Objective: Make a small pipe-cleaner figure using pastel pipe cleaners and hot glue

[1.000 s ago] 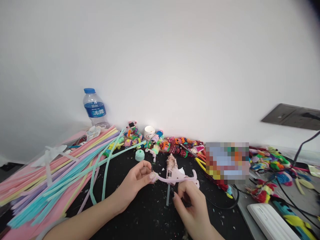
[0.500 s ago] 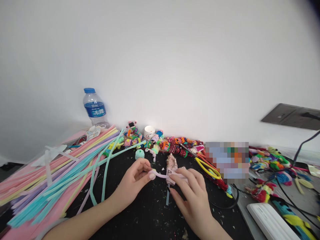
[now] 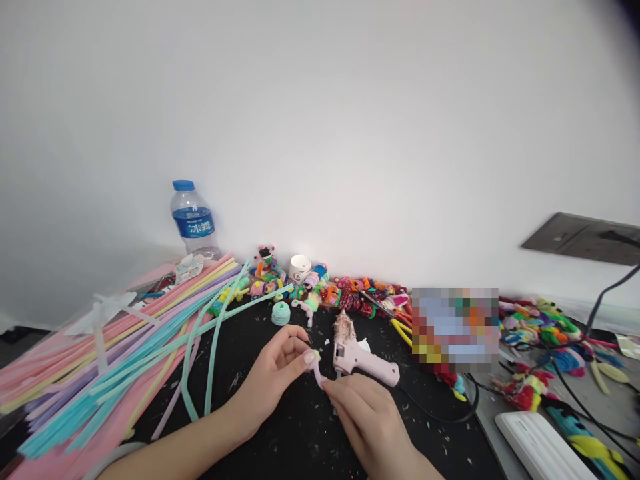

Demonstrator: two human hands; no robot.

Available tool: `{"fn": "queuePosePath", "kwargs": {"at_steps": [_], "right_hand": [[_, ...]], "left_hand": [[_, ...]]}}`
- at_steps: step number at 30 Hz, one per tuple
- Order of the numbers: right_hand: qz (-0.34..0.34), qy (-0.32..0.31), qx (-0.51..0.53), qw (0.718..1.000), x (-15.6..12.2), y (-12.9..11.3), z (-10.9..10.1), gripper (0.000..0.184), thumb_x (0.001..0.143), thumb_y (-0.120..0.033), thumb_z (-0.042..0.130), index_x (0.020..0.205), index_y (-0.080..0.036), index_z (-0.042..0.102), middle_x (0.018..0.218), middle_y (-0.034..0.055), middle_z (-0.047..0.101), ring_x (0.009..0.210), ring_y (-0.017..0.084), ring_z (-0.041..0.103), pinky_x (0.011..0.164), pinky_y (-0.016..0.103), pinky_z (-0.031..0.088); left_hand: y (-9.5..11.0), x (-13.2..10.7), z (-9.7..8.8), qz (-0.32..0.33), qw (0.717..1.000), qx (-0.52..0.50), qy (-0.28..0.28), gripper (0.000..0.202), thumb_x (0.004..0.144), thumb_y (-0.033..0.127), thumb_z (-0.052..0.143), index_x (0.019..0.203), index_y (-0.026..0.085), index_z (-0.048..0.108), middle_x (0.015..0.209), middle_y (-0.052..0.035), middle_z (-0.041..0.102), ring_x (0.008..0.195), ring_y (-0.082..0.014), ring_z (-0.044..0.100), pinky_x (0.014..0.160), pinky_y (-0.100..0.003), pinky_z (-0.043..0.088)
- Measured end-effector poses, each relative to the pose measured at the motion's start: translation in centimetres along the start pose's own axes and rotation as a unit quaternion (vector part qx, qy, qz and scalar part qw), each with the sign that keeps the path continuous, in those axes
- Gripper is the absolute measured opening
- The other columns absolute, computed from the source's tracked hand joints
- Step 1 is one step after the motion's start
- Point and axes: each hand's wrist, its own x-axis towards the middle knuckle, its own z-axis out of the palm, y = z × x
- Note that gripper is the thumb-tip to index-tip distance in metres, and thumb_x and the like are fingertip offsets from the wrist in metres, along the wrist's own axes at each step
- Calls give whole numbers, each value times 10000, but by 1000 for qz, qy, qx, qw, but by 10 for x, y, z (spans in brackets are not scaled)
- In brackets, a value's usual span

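Observation:
My left hand [image 3: 273, 377] pinches one end of a pale pink pipe cleaner [image 3: 318, 375] between thumb and fingers. My right hand [image 3: 363, 417] is closed over the other end, just below and to the right, and hides most of it. Both hands hover over the black mat [image 3: 280, 433]. A pink glue gun [image 3: 357, 353] lies on the mat right behind my right hand, nozzle toward the wall. A small mint green coil [image 3: 281, 313] sits beyond my left hand.
Long pastel pipe cleaners [image 3: 105, 353] fan across the left. A water bottle [image 3: 193, 220] stands by the wall. Small colourful pipe-cleaner figures [image 3: 310, 287] and a white cup [image 3: 300, 267] line the back. Scissors [image 3: 400, 327], cables [image 3: 595, 313] and a white device [image 3: 535, 443] lie right.
My right hand drew back toward me and closed on the pipe cleaner's end, uncovering the glue gun. The stretched pipe cleaner is now short between my hands. The camera tilted slightly.

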Motion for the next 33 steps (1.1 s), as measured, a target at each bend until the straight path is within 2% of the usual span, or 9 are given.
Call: {"fn": "queuePosePath", "kwargs": {"at_steps": [9, 21, 25, 30, 33], "right_hand": [[-17, -15, -3, 1000, 4, -6, 2, 248, 886, -73, 423, 1020, -129, 624, 759, 77, 690, 632, 164, 621, 565, 258, 510], [-23, -17, -17, 999, 5, -8, 6, 232, 883, -70, 428, 988, -129, 627, 734, 75, 688, 603, 164, 613, 533, 255, 488], [-13, 8, -1, 1000, 3, -5, 1, 210, 865, -64, 474, 995, -143, 619, 767, 70, 686, 624, 166, 609, 568, 265, 487], [26, 28, 0, 999, -3, 9, -6, 139, 850, -103, 547, 950, -165, 620, 732, 55, 654, 645, 176, 573, 583, 285, 456], [27, 22, 3, 999, -3, 16, -10, 113, 845, -119, 570, 931, -177, 615, 754, 48, 655, 674, 177, 562, 613, 296, 436]], "left_hand": [[0, -3, 5, -11, 1000, 5, -7, 218, 788, 337, 600, 906, 203, 473, 698, 40, 496, 677, -125, 466, 635, -239, 346], [0, -5, 8, -25, 998, -38, -45, 208, 793, 309, 614, 919, 203, 487, 671, 61, 495, 623, -99, 450, 605, -224, 351], [-3, -3, 5, -43, 997, -57, -36, 223, 785, 319, 624, 955, 198, 544, 708, 41, 539, 673, -113, 494, 659, -241, 391], [-4, 0, 1, -83, 991, -87, -51, 300, 746, 300, 671, 1015, 183, 603, 938, -33, 621, 886, -179, 543, 814, -313, 419], [-2, 1, -2, -87, 991, -71, -77, 263, 725, 264, 697, 956, 153, 639, 899, -36, 635, 877, -175, 540, 824, -303, 412]]}}
